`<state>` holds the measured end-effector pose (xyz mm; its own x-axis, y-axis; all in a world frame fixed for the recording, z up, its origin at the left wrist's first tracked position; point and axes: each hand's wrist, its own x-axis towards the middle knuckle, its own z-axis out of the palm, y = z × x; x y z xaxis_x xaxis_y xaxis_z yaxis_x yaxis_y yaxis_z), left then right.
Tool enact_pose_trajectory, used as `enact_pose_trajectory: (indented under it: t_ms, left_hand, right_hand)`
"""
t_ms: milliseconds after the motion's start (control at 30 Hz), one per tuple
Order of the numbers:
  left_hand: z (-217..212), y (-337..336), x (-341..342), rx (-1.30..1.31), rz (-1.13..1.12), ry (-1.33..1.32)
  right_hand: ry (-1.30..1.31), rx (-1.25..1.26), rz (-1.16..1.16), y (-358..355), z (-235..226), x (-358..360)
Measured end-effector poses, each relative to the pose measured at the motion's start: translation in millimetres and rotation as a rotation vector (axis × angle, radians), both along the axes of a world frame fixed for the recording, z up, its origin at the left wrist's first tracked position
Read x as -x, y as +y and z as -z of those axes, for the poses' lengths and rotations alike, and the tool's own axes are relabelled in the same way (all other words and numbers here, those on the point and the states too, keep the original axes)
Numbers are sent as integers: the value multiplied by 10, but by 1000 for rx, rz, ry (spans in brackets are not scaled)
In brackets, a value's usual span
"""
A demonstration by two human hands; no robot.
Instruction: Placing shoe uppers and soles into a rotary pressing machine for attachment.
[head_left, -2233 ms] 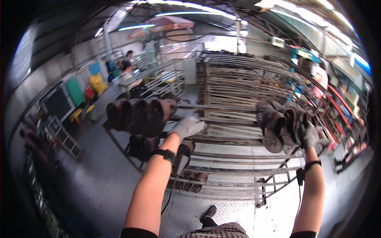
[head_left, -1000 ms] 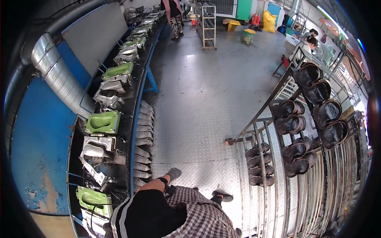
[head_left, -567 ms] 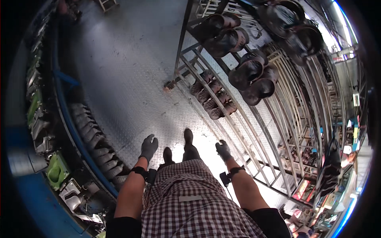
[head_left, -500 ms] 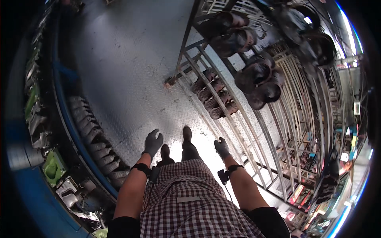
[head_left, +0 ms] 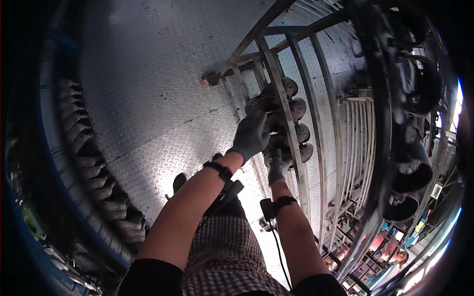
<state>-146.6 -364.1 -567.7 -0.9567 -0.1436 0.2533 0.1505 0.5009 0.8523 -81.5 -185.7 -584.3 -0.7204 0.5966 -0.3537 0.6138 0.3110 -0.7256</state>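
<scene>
Below, the diamond-plate steel floor (head_left: 148, 98) takes up the upper left of the view, bare and bright where light falls on it beside the person's foot (head_left: 179, 181). Along the floor's left edge runs a curved row of dark ribbed shoe soles (head_left: 94, 172), which fades into shadow toward the lower left corner, so its count cannot be told. Over the right half stands the metal rack (head_left: 296, 163), its long rails bending with the lens; its near corner rests on the floor by a rusty foot, and its far side is cut off by the dark rim. Large dark shoes (head_left: 412, 172) hang on the rack's upper right rails, blurred and partly hidden by a thick black bar. Low on the rack, near its floor-side edge, sits a cluster of dark shoes on lasts (head_left: 291, 121), several rounded heels showing between two rails. The left hand (head_left: 251, 135), in a grey glove, is closed over the near side of this cluster, fingers curled on a shoe. The right hand (head_left: 278, 166), also gloved, reaches up just under the same cluster; whether it grips or only touches cannot be told, since the left hand and a rail cover its fingers. Open floor lies left of the rack.
</scene>
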Motion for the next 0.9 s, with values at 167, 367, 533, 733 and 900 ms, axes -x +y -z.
enact_pose_trajectory:
  t_ms: [167, 367, 533, 733, 900]
  left_hand:
    - [325, 453, 770, 231, 72, -179]
    - [-28, 492, 812, 20, 423, -812]
    - [260, -133, -143, -164, 77, -629]
    - [-660, -1312, -1307, -252, -351, -623]
    - [-970, -1953, -2164, -826, -735, -792]
  right_hand:
    - [-86, -146, 220, 105, 224, 440]
    - [-97, 12, 216, 618, 344, 33]
    - [119, -4, -131, 629, 764, -579]
    - [-21, 196, -693, -160, 13, -1038]
    - [-65, 249, -1254, -949, -424, -922]
